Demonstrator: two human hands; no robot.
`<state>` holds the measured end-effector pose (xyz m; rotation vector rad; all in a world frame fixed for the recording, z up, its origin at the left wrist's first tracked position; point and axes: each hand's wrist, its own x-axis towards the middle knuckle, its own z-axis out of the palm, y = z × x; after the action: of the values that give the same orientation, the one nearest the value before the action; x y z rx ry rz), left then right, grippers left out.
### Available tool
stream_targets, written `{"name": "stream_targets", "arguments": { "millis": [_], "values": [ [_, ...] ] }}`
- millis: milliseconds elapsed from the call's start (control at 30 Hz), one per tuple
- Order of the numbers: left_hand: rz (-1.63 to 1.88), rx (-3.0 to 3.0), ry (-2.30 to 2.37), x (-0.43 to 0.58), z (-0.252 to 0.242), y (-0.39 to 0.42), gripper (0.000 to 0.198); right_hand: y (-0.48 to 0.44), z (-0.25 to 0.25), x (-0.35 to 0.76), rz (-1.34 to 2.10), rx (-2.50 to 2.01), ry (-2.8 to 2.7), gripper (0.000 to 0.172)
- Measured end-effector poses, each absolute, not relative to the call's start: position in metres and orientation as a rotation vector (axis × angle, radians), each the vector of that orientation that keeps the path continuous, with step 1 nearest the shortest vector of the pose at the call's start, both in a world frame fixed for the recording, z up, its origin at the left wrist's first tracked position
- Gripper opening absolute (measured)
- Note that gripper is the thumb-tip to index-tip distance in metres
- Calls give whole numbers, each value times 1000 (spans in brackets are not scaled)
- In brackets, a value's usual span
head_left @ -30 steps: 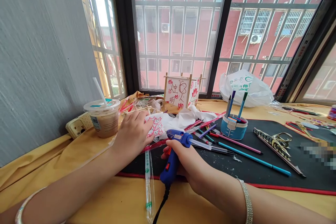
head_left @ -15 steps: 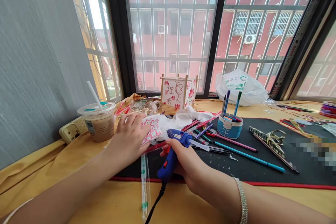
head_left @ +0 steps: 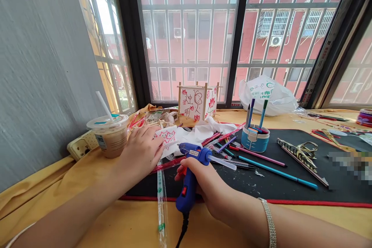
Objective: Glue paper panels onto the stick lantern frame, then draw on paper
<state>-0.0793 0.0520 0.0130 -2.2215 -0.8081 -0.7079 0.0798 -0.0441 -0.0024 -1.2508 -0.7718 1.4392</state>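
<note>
My right hand is wrapped round the handle of a blue hot glue gun. Its nozzle points up and left, and a clear glue stick juts from the back. At the left, my left hand grips a white paper panel with red drawings by its left side; part of the panel is hidden behind the fingers. The nozzle is just right of this panel, and I cannot tell whether they touch. Behind the hands stands a stick-framed paper lantern with red drawings and writing.
An iced drink cup stands left, beside a power strip. Crumpled white tissue and loose markers lie behind the glue gun. To the right are a blue pen holder, a gold hair claw and a plastic bag. The gun's cord trails towards me.
The paper panel has tipped back, now lying flatter, and my left hand has turned with it. The glue gun has shifted slightly, still in my right hand.
</note>
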Motion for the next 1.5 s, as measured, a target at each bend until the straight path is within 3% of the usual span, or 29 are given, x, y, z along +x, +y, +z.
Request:
{"name": "stream_targets", "arguments": {
  "millis": [600,1500],
  "values": [
    [-922,-2298,-941,-80,22,45,24,-52,-1,75,1483,-1189,-986,22],
    [-933,-2301,-977,-80,25,46,24,-54,4,77,1345,-1255,-979,18]
  ]
}}
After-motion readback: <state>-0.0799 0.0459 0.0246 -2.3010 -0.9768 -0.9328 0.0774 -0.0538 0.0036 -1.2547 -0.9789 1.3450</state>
